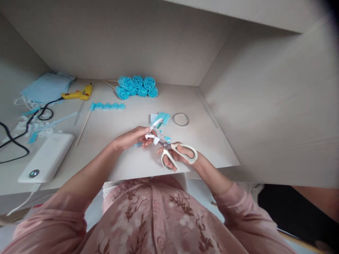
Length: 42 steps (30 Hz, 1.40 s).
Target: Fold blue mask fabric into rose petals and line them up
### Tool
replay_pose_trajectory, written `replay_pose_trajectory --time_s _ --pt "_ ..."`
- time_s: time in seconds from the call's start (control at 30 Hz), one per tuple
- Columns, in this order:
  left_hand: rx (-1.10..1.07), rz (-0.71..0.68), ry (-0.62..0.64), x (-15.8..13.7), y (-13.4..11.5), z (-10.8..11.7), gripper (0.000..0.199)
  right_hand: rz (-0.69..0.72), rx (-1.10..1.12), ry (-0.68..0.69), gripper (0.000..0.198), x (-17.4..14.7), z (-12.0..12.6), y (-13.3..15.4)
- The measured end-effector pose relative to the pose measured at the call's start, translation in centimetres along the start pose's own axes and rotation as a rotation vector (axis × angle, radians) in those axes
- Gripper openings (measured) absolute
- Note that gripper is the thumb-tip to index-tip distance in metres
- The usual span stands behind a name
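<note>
In my right hand (174, 157) is a pair of scissors with cream handles (194, 155), thumb and fingers through the loops and the blades apart. My left hand (143, 135) pinches a narrow white strip (158, 123), which curls up beside the blades. A small white piece (156, 140) sits at the blades near my left fingertips. Just beyond the hands lie light blue and white cut pieces (164, 117). More blue scraps (167, 139) lie partly hidden behind the scissors. To the right of the cut pieces rests a thin metal ring (180, 119).
Blue rosette flowers (137, 82) on sticks lie at the back. A wooden stick (82, 128) with a scalloped blue strip (109, 106) is left of my hands. Farther left are a yellow glue gun (79, 94), blue face masks (49, 86), a black cord, scraps and a white power bank (50, 155).
</note>
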<state>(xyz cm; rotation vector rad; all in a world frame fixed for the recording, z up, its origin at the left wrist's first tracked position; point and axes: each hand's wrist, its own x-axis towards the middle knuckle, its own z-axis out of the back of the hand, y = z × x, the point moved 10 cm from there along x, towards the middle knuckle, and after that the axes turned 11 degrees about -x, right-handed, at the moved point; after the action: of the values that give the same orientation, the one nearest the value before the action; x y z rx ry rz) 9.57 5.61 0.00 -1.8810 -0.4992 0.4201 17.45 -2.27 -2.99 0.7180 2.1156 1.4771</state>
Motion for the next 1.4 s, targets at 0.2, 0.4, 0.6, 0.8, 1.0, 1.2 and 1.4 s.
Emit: replay_pose_trajectory --time_s 0.2,0.4,0.6,0.8,1.0,1.2,1.4 --pt "0.069 0.024 0.086 -0.1 0.2 -0.8 0.050 0.016 -0.003 0.030 0.069 0.6 0.0 0.7" --pt "0.066 0.017 0.094 0.0 0.1 -0.8 0.050 0.033 -0.035 0.051 0.070 0.9 -0.1 1.3" --pt "0.047 0.017 0.074 0.1 0.2 -0.5 0.049 0.022 -0.031 0.060 0.071 0.9 0.0 1.2" --pt "0.063 0.030 0.078 0.0 0.1 -0.6 0.049 0.025 0.033 0.077 0.071 0.9 0.0 1.1" --pt "0.098 -0.015 0.087 -0.1 -0.6 -0.7 0.053 0.022 0.101 0.060 0.069 0.7 -0.2 0.6" --pt "0.178 -0.031 0.080 -0.2 -0.5 -0.1 0.054 0.022 0.171 0.010 0.069 0.5 -0.7 0.4" --pt "0.152 -0.038 0.096 -0.2 -0.4 -0.2 0.053 0.073 0.133 -0.054 0.064 0.3 -0.6 0.7"
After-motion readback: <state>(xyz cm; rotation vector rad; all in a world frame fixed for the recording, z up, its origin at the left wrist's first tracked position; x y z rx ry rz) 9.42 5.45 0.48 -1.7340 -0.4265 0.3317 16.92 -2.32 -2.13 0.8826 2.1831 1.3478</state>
